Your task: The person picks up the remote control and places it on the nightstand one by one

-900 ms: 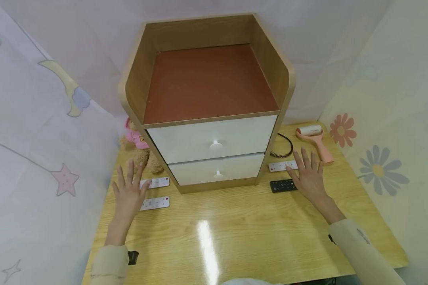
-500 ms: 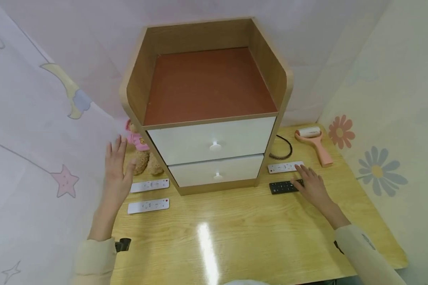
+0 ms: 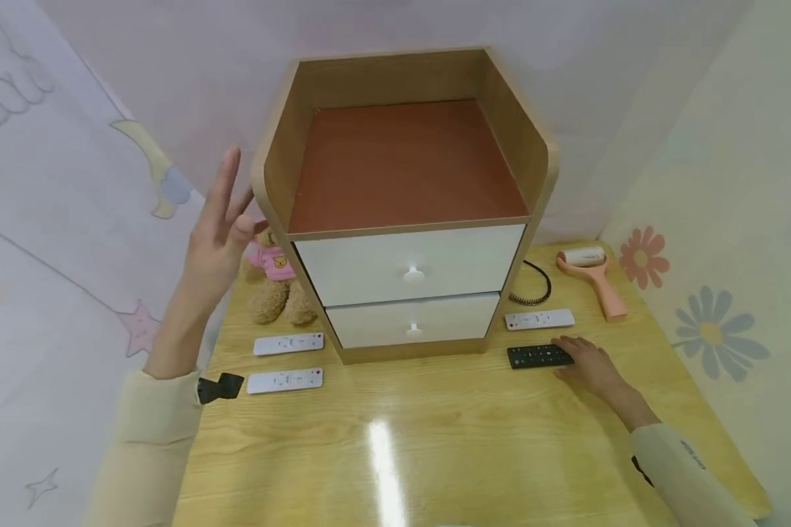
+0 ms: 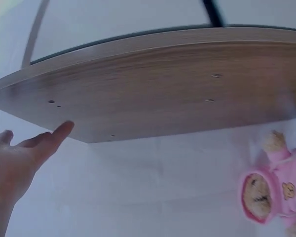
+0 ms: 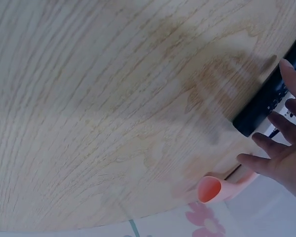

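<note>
My left hand (image 3: 212,238) is raised beside the left side of the wooden cabinet (image 3: 411,356), fingers extended, holding nothing. In the left wrist view its fingers point toward the cabinet's side panel (image 4: 153,94). A teddy bear in a pink hoodie (image 3: 275,263) sits beyond that hand, next to the cabinet. At the right, my right hand (image 3: 593,369) is over the right end of a black remote control (image 3: 534,356) lying on the table. The right wrist view shows its fingers spread around the black remote (image 5: 266,103), thumb at one long edge.
Two white remotes, a nearer one (image 3: 285,380) and a farther one (image 3: 288,344), lie left of the cabinet. Another white remote (image 3: 539,320), a black coiled hair band (image 3: 534,300) and a pink lint roller (image 3: 603,285) lie at the right. Two white drawers (image 3: 369,267) are closed. Patterned curtains surround the table (image 3: 468,439).
My left hand has risen from over the white remotes to beside the cabinet's upper part. My right hand has lowered onto the black remote's right end. The view has shifted slightly.
</note>
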A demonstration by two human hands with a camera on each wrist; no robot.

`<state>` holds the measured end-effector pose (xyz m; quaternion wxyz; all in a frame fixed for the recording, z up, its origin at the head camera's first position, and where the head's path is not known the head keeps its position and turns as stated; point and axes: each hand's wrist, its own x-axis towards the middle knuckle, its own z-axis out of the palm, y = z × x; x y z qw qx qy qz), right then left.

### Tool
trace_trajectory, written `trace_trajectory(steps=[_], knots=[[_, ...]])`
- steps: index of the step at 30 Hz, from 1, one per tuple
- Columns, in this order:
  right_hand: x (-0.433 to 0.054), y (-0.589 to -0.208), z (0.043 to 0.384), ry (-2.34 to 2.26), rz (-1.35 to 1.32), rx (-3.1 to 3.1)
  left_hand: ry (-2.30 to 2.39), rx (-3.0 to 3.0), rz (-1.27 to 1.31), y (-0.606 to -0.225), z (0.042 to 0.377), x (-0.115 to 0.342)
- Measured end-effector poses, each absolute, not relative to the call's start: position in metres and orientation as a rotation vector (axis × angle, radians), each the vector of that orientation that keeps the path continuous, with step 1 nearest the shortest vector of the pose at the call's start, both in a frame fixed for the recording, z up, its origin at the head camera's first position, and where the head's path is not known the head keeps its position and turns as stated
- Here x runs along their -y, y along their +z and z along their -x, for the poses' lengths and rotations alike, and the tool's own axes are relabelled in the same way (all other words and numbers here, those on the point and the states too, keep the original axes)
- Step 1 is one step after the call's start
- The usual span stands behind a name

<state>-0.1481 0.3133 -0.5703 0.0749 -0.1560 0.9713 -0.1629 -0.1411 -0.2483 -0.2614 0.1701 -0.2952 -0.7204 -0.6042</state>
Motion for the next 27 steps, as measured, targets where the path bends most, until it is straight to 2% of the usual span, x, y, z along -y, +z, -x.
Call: trace_trajectory(steps=[4,12,27], knots=[[-0.313,-0.577,0.15,-0.436,0.519,-2.927,-1.722,2.078,0.841,-0.247,0.15,0.246],[-0.318,-0.577,0.156,-0.544,0.635,-2.877,-1.822,2.038,0.887,-0.247,0.174,0.259],[-0.324,-0.571,0.144,-0.571,0.658,-2.983,-1.785,2.119,0.904,-0.242,0.176,0.266]])
